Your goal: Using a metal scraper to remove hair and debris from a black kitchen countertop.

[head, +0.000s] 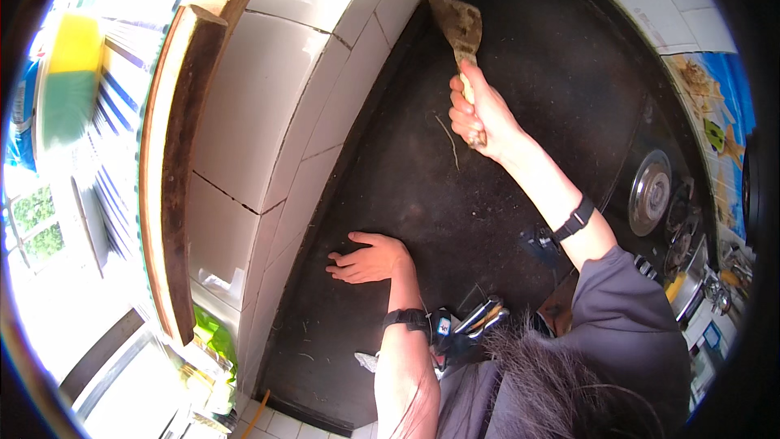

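My right hand [478,110] is closed round the pale handle of a metal spatula [460,21], whose broad, stained blade points towards the top of the view, over a black countertop [402,195]. Below the spatula's handle a thin pale strand [449,141] lies on the black surface. My left hand [368,258] is empty, its fingers apart, near the counter's left edge. A dark band sits on each wrist. Whether the left hand touches the surface cannot be told.
White wall tiles [292,85] border the counter at left, beside a wooden board edge [177,195]. A round metal lid or burner part [651,193] lies at right, near a gas burner. Metal-handled utensils [481,319] are close to my body, by a crumpled grey-white scrap [367,361].
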`<state>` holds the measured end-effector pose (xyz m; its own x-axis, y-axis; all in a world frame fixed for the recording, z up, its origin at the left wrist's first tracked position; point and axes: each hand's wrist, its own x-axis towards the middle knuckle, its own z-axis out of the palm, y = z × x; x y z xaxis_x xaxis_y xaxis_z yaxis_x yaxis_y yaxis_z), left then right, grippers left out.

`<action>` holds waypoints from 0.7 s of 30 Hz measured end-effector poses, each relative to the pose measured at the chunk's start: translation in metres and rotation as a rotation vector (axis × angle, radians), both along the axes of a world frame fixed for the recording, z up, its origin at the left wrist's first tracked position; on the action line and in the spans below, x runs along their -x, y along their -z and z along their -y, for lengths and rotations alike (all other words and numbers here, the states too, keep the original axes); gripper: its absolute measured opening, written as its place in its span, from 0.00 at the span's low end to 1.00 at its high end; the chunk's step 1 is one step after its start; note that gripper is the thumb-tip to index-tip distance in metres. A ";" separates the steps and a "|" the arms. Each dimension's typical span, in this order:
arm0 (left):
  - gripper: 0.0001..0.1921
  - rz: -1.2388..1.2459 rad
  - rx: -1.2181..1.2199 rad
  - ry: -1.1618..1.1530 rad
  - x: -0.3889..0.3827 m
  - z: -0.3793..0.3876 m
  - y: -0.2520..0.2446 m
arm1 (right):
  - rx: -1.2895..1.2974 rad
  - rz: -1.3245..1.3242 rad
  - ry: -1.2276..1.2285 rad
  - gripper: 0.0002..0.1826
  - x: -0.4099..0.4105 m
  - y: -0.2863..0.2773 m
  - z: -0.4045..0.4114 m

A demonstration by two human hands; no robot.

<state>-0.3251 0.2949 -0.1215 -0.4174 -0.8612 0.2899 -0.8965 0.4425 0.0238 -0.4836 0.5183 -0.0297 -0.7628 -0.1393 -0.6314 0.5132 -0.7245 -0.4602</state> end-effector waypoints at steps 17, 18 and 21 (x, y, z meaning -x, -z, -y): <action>0.32 0.022 -0.001 -0.007 -0.003 0.005 -0.002 | -0.588 0.043 -0.207 0.19 0.002 -0.050 -0.008; 0.31 0.013 0.005 -0.008 -0.003 0.005 -0.001 | -0.559 0.061 -0.201 0.18 0.004 -0.053 -0.005; 0.31 0.003 0.029 0.001 -0.002 0.007 0.001 | -0.542 0.076 -0.181 0.18 0.003 -0.049 0.003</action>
